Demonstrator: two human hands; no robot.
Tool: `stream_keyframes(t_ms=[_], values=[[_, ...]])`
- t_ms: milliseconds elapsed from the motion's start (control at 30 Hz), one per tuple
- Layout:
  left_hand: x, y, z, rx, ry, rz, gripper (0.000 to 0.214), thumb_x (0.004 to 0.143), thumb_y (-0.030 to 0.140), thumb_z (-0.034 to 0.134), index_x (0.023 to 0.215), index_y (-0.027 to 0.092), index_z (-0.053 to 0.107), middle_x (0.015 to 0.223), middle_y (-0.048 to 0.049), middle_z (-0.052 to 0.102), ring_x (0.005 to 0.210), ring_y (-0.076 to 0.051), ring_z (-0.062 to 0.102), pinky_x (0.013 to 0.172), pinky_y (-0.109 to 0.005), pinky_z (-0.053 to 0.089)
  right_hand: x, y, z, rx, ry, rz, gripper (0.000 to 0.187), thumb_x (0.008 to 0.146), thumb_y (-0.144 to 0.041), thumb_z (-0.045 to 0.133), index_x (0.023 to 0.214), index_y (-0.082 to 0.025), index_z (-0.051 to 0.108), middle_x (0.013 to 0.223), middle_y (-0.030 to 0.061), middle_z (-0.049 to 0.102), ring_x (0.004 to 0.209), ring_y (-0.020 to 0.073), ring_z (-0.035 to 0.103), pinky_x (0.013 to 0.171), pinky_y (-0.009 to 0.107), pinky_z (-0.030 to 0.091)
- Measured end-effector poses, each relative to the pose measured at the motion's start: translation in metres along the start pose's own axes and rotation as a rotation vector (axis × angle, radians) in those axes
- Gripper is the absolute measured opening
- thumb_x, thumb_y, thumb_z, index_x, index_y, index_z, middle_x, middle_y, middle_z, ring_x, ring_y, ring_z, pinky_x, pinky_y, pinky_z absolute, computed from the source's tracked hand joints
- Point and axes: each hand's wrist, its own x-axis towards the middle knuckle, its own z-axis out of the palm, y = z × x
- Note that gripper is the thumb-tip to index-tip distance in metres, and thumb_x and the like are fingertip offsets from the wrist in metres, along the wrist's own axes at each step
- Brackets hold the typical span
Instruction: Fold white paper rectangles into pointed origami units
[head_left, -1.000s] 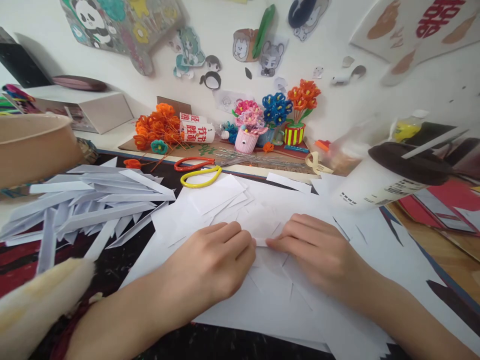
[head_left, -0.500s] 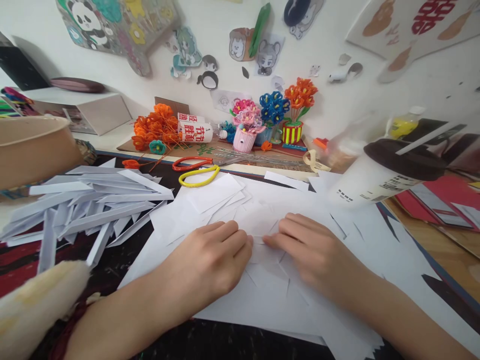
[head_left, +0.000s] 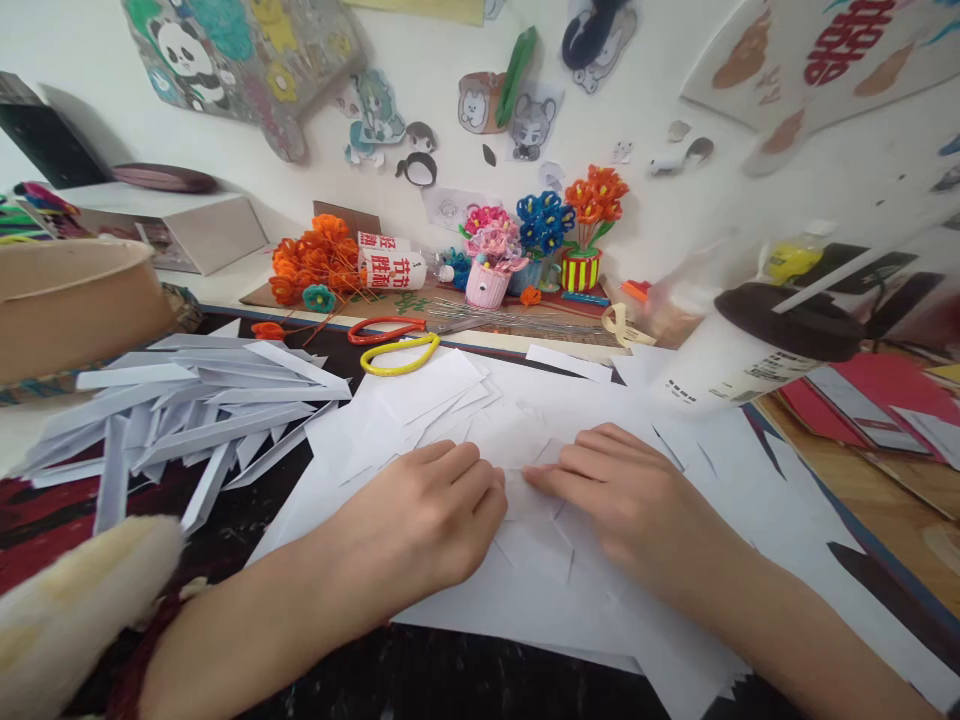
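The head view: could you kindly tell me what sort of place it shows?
Probably a home craft desk: cut white paper sheets, yellow-handled scissors, bright pipe-cleaner flowers in small pots.

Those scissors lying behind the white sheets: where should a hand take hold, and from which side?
By the handles. The yellow loop and orange loop lie flat at the left end of the scissors, and the blades point right. It is probably best to come down from above on the left, fingers hooking the loops and keeping clear of the blades.
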Motion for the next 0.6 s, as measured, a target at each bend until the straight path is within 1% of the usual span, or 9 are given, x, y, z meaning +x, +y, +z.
stream_keyframes(t_ms=[100, 167, 200, 267, 300, 400, 467, 533, 600], values=[[0.0, 0.0, -0.001, 0.036, -0.024, 0.016, 0.019, 0.088, 0.002, 0.044, 0.086, 0.008, 0.062, 0.07, -0.0069, 0.061, 0.063, -0.019, 0.056, 0.054, -0.032, 0.05, -0.004, 0.007, 0.0, -0.034, 0.03, 0.022, 0.043, 0.079, 0.009, 0.033, 0.092, -0.01, 0.069, 0.066, 0.0037, 0.059, 0.063, 0.0175, 0.05, 0.063, 0.032, 0.038], [0.0, -0.001, -0.002, 0.041, -0.042, 0.017, 0.02, 0.09, 0.004, 0.042, 0.087, 0.007, 0.062, 0.07, -0.0073, 0.06, 0.063, -0.02, 0.056, 0.054, -0.032, 0.05, -0.007, 0.014, 0.001, -0.096, 0.024, 0.048, 0.048, 0.07, 0.011, 0.033, 0.095, -0.008, 0.07, 0.064, 0.0038, 0.057, 0.061, 0.018, 0.049, 0.062, 0.033, 0.039], [0.0, -0.002, -0.002, 0.036, -0.052, 0.017, 0.021, 0.091, 0.004, 0.041, 0.088, 0.007, 0.062, 0.07, -0.0074, 0.06, 0.064, -0.02, 0.056, 0.055, -0.032, 0.05, -0.008, 0.018, 0.001, -0.104, 0.005, 0.067, 0.049, 0.069, 0.012, 0.033, 0.095, -0.008, 0.07, 0.062, 0.0033, 0.056, 0.06, 0.0178, 0.048, 0.062, 0.033, 0.04], [0.0, -0.003, -0.003, 0.015, -0.072, 0.021, 0.023, 0.091, 0.003, 0.039, 0.088, 0.008, 0.062, 0.071, -0.0073, 0.06, 0.066, -0.019, 0.056, 0.057, -0.031, 0.05, -0.009, 0.022, 0.0, -0.094, 0.007, 0.069, 0.048, 0.071, 0.011, 0.034, 0.095, -0.008, 0.071, 0.062, 0.0036, 0.057, 0.061, 0.0179, 0.049, 0.063, 0.034, 0.041], [0.001, -0.004, -0.003, 0.003, -0.081, 0.023, 0.023, 0.09, 0.003, 0.039, 0.088, 0.009, 0.062, 0.072, -0.0071, 0.06, 0.066, -0.019, 0.056, 0.057, -0.031, 0.05, -0.009, 0.021, -0.001, -0.089, 0.031, 0.077, 0.047, 0.074, 0.011, 0.035, 0.095, -0.008, 0.071, 0.065, 0.0048, 0.059, 0.063, 0.0185, 0.051, 0.064, 0.035, 0.043], [0.001, -0.005, -0.002, -0.018, -0.1, 0.029, 0.022, 0.088, 0.001, 0.042, 0.086, 0.01, 0.061, 0.073, -0.0066, 0.06, 0.066, -0.019, 0.055, 0.057, -0.031, 0.05, -0.006, 0.011, -0.002, -0.034, 0.13, 0.079, 0.041, 0.08, 0.009, 0.037, 0.103, -0.004, 0.069, 0.088, 0.0115, 0.067, 0.08, 0.0218, 0.057, 0.072, 0.037, 0.047], [0.001, -0.005, 0.0, -0.017, -0.109, 0.028, 0.02, 0.087, 0.001, 0.043, 0.086, 0.01, 0.061, 0.074, -0.0066, 0.06, 0.066, -0.02, 0.054, 0.056, -0.032, 0.049, -0.003, 0.001, -0.001, 0.037, 0.109, -0.002, 0.036, 0.085, 0.007, 0.039, 0.106, -0.001, 0.067, 0.1, 0.015, 0.068, 0.088, 0.0226, 0.058, 0.077, 0.037, 0.05], [0.001, -0.004, 0.001, -0.022, -0.118, 0.02, 0.019, 0.086, 0.001, 0.044, 0.087, 0.01, 0.061, 0.074, -0.0066, 0.059, 0.065, -0.02, 0.053, 0.056, -0.032, 0.048, -0.002, -0.006, 0.002, 0.058, 0.069, -0.062, 0.032, 0.088, 0.003, 0.041, 0.105, 0.0, 0.068, 0.098, 0.0156, 0.069, 0.089, 0.0236, 0.059, 0.077, 0.037, 0.052], [0.0, -0.004, 0.001, -0.049, -0.135, 0.0, 0.018, 0.086, 0.002, 0.045, 0.088, 0.01, 0.06, 0.073, -0.0063, 0.059, 0.064, -0.019, 0.053, 0.057, -0.031, 0.049, -0.002, -0.007, 0.005, 0.078, 0.057, -0.049, 0.033, 0.088, 0.003, 0.04, 0.103, 0.0, 0.069, 0.093, 0.0142, 0.07, 0.087, 0.0237, 0.06, 0.075, 0.037, 0.054]])
